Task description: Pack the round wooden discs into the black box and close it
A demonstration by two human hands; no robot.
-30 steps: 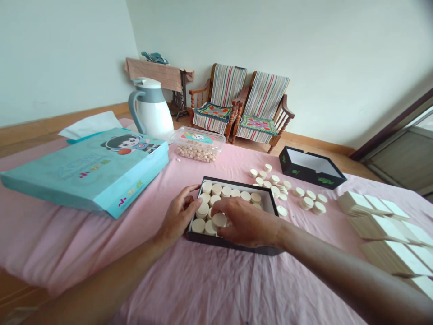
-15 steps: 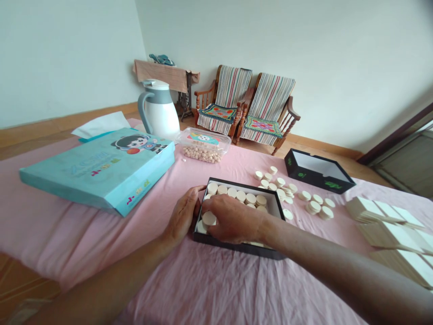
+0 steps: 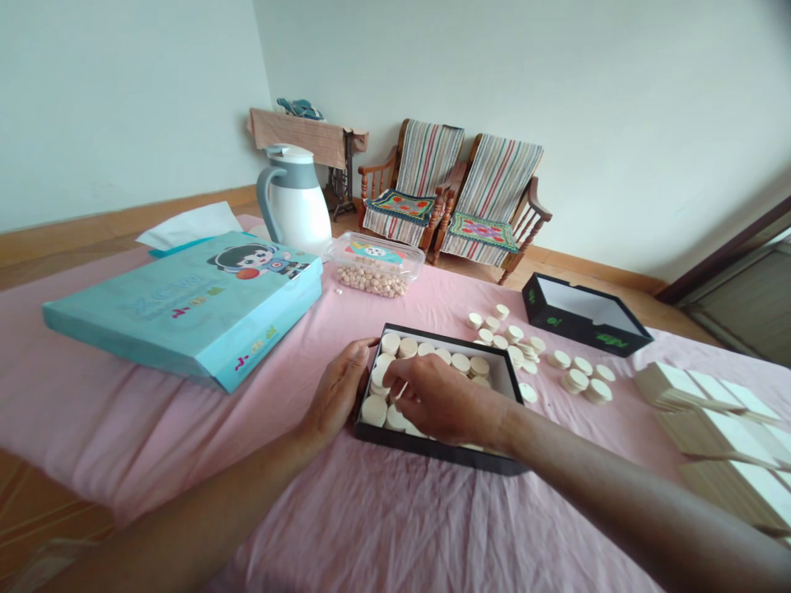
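A black box [image 3: 442, 458] with a pale inside stands before me, filled with rows of stacked round wooden discs [image 3: 408, 347]. My left hand [image 3: 339, 387] grips the box's left wall, its thumb up by the rim and its other fingers partly hidden. Over the left half of the box, my right hand [image 3: 442, 397] has its fingers bent and drawn together beside a disc stack [image 3: 380, 379]. Anything between those fingertips is hidden. In the near left corner lies a disc [image 3: 374, 409]. My right hand and forearm cover several discs in the middle.
Loose discs [image 3: 514, 333] lie right of the box, before a black box lid or tray [image 3: 584, 317]. Stacked wooden boards [image 3: 710, 420] are far right. At left are a light-blue box [image 3: 179, 313], a thermos jug [image 3: 302, 210] and a clear container of beige pieces [image 3: 371, 280].
My right hand has lifted slightly and shifted away from the near left corner, where the discs it was holding now lie uncovered. My left hand stays at the box wall.
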